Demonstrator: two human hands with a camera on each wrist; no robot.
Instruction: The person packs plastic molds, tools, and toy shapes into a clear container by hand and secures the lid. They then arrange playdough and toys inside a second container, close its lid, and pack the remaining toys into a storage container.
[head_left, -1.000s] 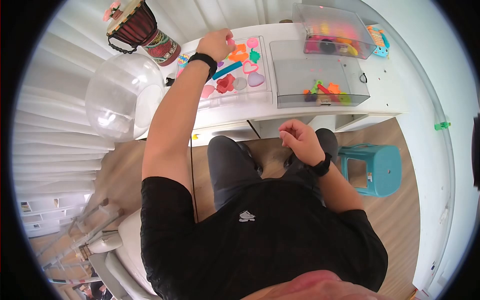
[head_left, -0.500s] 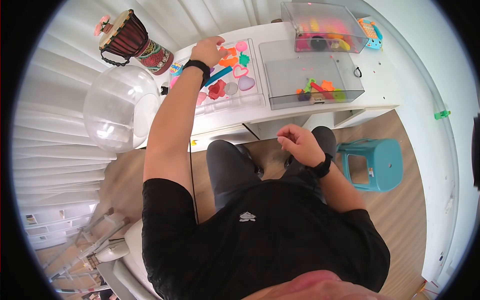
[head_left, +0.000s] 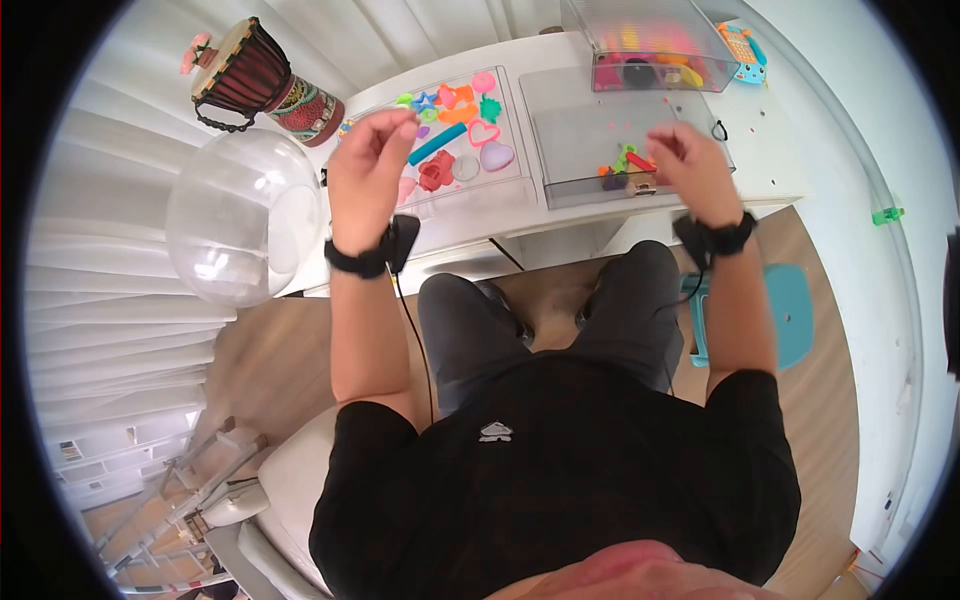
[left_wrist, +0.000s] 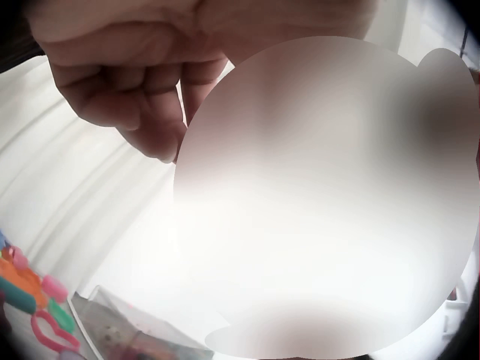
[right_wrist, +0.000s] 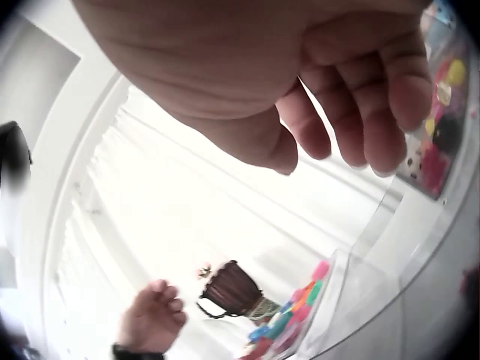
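My left hand (head_left: 368,180), fingers loosely curled and holding nothing, is raised over the near left side of a clear tray (head_left: 520,150). In that tray lie a teal stick (head_left: 438,144), a pink heart-shaped outline (head_left: 484,132), a lilac heart (head_left: 496,156), a red flower-like shape (head_left: 436,172), an orange shape (head_left: 459,112) and a green shape (head_left: 490,108). My right hand (head_left: 698,178), also empty with bent, relaxed fingers, hovers over the right end of a grey see-through bin (head_left: 570,120). Near its fingertips are a red stick (head_left: 641,162) and small colourful pieces.
Behind the grey bin stands a lidded clear box (head_left: 660,50) of colourful toys, with a toy phone (head_left: 742,52) beside it. A drum (head_left: 270,85) and a large clear globe (head_left: 235,215) stand at the left. A teal stool (head_left: 790,315) is at the right.
My left hand has drawn back from the clear tray toward me, uncovering the shapes at its far left. My right hand has risen from above my lap to over the grey bin.
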